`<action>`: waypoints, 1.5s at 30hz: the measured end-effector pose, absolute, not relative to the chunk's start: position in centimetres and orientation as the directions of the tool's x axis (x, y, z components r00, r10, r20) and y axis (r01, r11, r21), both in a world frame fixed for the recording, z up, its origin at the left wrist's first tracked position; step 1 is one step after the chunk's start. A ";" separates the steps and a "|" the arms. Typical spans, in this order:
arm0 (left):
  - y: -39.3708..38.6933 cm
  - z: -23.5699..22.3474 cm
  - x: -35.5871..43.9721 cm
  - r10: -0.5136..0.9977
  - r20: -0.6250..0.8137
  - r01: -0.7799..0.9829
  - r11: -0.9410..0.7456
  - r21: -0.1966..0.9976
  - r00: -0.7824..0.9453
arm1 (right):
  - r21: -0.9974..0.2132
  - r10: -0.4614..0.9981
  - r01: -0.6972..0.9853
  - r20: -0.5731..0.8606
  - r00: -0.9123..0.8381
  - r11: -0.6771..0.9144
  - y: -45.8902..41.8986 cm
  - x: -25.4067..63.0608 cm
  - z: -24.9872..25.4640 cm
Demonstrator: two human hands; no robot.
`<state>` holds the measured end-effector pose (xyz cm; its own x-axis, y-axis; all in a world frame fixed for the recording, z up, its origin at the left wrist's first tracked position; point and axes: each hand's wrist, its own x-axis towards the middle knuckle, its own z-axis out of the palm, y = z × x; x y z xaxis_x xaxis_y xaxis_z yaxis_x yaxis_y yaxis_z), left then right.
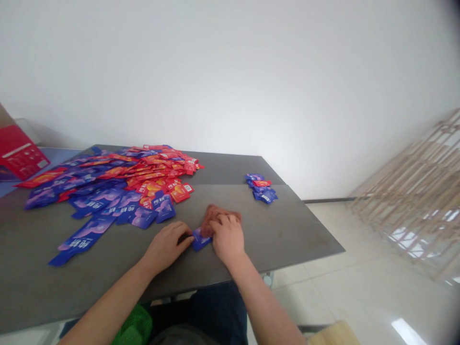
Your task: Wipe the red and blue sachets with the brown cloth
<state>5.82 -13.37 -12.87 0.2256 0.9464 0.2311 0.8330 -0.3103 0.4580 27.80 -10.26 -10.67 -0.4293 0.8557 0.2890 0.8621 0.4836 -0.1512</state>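
A small purple sachet [200,241] lies flat on the grey table in front of me, between my two hands. My left hand [168,245] rests on the table with its fingers curled and thumb and fingertips at the sachet's left edge. My right hand [229,235] is closed over a crumpled reddish-brown cloth [209,217], which covers the sachet's upper right part. Some of the right fingertips are hidden in the cloth.
A large heap of red and purple sachets [158,172] spreads over the table's left side, with loose purple ones [86,235] nearest me. A small pile [264,194] lies at the right. A red box [21,153] stands far left; a wooden rack [424,191] is beyond the table's right edge.
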 end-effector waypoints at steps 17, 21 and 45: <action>-13.5 -12.8 5.9 0.944 0.238 0.836 -0.317 0.448 0.231 | -0.179 0.918 0.928 0.294 -0.266 0.326 -8.4 30.1 -9.8; -13.4 -12.8 6.1 0.942 0.235 0.842 -0.322 0.432 0.239 | -0.169 0.822 0.834 0.353 -0.447 0.526 -11.0 28.1 -9.5; -13.7 -12.4 5.8 0.948 0.204 0.852 -0.309 0.422 0.244 | -0.194 0.947 0.960 0.291 -0.138 0.200 -6.6 35.7 -10.9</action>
